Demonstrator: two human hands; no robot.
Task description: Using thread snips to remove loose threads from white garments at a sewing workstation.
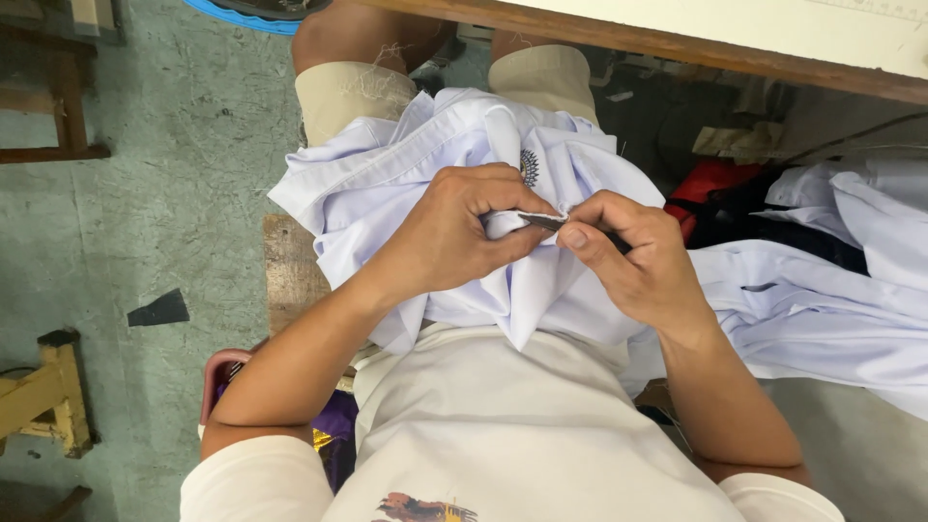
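White shirt (454,164) pinched by left hand (454,237); right hand (628,256) grips a dark tool (546,221).

matt white cloth shirt (464,155), rough wooden bench (290,271)

White shirt (464,164), crumpled and bunched across the lap, small dark round emblem facing up, one folded edge pinched at the middle. Slim dark tool (546,222), lying almost level, touching that pinched edge.

two hands (454,242) (633,261), one white shirt (387,184), one dark tool (546,222)
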